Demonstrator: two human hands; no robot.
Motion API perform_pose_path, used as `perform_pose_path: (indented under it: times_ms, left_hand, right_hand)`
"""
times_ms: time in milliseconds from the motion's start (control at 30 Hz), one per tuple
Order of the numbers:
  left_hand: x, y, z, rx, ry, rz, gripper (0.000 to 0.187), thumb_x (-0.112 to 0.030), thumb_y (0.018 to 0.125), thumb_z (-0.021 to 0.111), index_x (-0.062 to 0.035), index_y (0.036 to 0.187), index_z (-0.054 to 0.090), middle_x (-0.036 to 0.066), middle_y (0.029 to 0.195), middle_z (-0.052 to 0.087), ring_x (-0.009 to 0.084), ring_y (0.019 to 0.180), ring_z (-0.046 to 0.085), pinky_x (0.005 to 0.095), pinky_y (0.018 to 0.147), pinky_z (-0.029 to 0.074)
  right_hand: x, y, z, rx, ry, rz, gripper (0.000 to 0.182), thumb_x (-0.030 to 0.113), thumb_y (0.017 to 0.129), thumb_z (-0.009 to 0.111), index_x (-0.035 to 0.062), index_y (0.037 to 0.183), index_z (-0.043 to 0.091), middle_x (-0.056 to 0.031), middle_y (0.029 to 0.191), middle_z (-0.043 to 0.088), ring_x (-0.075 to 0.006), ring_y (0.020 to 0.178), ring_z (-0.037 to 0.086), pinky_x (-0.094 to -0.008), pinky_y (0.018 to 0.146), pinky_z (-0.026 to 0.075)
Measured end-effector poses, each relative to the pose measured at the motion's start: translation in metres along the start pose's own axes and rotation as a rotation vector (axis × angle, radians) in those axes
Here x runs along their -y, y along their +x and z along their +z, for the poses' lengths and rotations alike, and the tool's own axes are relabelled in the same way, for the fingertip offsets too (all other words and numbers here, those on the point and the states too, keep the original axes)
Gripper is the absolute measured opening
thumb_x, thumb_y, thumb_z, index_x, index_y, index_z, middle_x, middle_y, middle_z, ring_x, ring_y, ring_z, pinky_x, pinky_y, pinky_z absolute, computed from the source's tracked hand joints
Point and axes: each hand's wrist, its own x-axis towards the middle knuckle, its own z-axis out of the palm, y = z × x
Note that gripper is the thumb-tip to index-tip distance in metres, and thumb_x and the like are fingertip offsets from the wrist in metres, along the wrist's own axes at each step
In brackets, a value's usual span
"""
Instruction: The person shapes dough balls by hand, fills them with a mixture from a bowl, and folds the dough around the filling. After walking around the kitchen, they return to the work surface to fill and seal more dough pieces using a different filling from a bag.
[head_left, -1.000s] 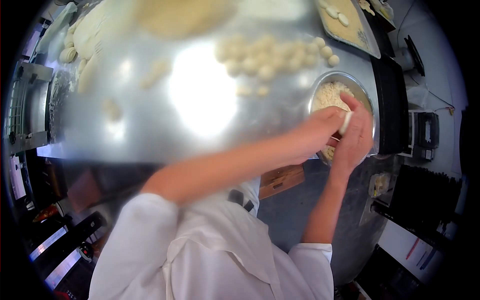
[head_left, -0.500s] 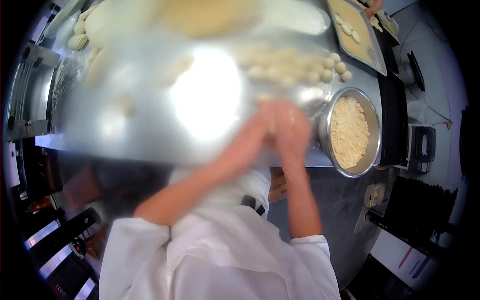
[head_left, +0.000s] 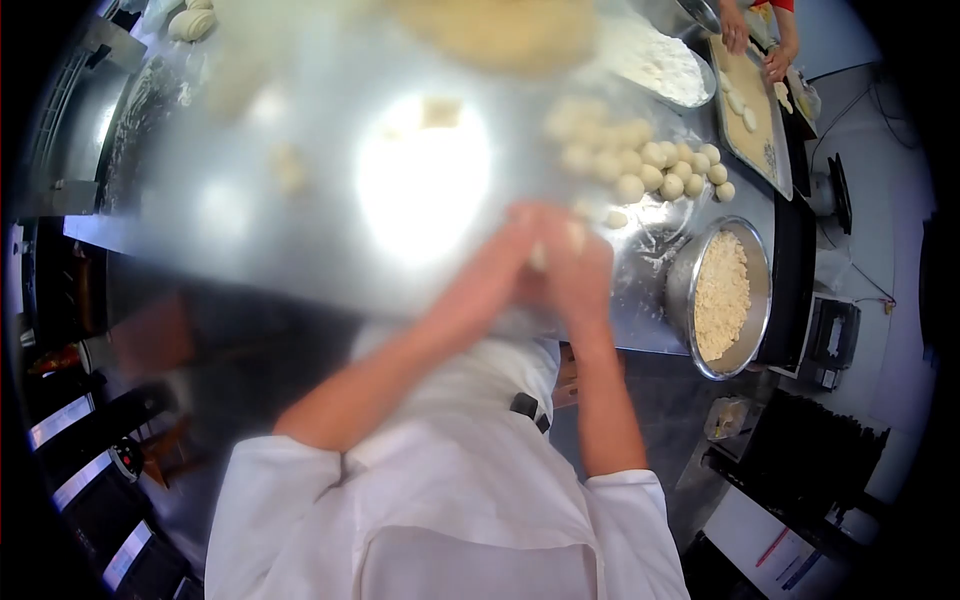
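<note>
My left hand (head_left: 510,248) and my right hand (head_left: 583,265) are pressed together above the front edge of the metal table, fingers closed. Between them shows a pale bit of dough (head_left: 538,257), mostly hidden by the fingers and blurred. Just beyond my hands lies a cluster of round dough balls (head_left: 672,186), with one smaller dough piece (head_left: 616,219) nearer to me. To the right of my right hand stands a steel bowl (head_left: 684,285) holding a crumbly, pale yellow filling (head_left: 724,297).
A heap of white flour (head_left: 655,62) lies at the back. At the far right, another person's hands (head_left: 776,62) are over a tray (head_left: 765,172) with flat oval dough pieces. Dough rolls (head_left: 191,24) sit at the far left. The metal table (head_left: 300,255) is glary.
The view has shifted, so the table's contents sit farther right in it. My hands stay clasped around the dough. Both of the other person's hands now show at the tray.
</note>
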Motion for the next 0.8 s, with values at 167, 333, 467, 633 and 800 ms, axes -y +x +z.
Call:
perform_pose_path:
  times_ms: [167, 333, 467, 633, 800]
  left_hand:
    - [-0.012, -0.012, -0.002, 0.036, -0.146, 0.023, 0.049, -0.041, 0.109, 0.031, -0.0034, 0.136, 0.046, 0.008, 0.121, 0.056, 0.0149, 0.100, 0.057, 0.0317, 0.083, 0.050]
    - [-0.014, -0.017, -0.017, 0.112, -0.061, -0.050, 0.048, -0.041, 0.109, 0.029, -0.0040, 0.133, 0.048, 0.008, 0.115, 0.058, 0.0137, 0.096, 0.057, 0.0312, 0.080, 0.050]
    - [-0.015, -0.011, -0.006, 0.108, 0.009, -0.113, 0.050, -0.044, 0.109, 0.028, -0.0043, 0.130, 0.050, 0.007, 0.112, 0.059, 0.0125, 0.092, 0.057, 0.0296, 0.077, 0.050]
    - [-0.006, -0.015, 0.001, 0.019, -0.211, -0.044, 0.054, -0.049, 0.107, 0.029, -0.0043, 0.125, 0.053, 0.004, 0.104, 0.058, 0.0104, 0.082, 0.054, 0.0273, 0.073, 0.048]
    - [0.000, -0.016, -0.019, 0.167, -0.019, -0.068, 0.054, -0.050, 0.107, 0.029, -0.0033, 0.118, 0.055, 0.004, 0.091, 0.057, 0.0105, 0.073, 0.053, 0.0275, 0.066, 0.047]
  right_hand:
    - [0.000, 0.002, 0.012, -0.062, 0.039, -0.068, 0.034, 0.027, 0.102, 0.051, -0.0003, 0.117, 0.066, -0.0125, 0.104, 0.072, -0.0145, 0.103, 0.062, -0.0329, 0.110, 0.036]
    - [0.019, -0.002, 0.004, 0.163, 0.285, 0.159, 0.036, 0.026, 0.102, 0.052, -0.0005, 0.125, 0.063, -0.0156, 0.105, 0.071, -0.0167, 0.103, 0.063, -0.0311, 0.095, 0.048]
    - [0.015, -0.002, 0.000, 0.168, 0.110, 0.195, 0.037, 0.026, 0.103, 0.052, -0.0016, 0.125, 0.062, -0.0146, 0.108, 0.068, -0.0151, 0.094, 0.064, -0.0280, 0.083, 0.051]
    - [-0.011, 0.002, 0.005, 0.082, -0.078, -0.125, 0.041, 0.028, 0.102, 0.053, -0.0030, 0.129, 0.059, -0.0146, 0.124, 0.063, -0.0141, 0.086, 0.064, -0.0279, 0.073, 0.052]
    - [0.014, -0.008, -0.009, 0.299, 0.248, 0.126, 0.045, 0.029, 0.103, 0.052, -0.0029, 0.134, 0.056, -0.0178, 0.126, 0.062, -0.0131, 0.082, 0.064, -0.0260, 0.070, 0.052]
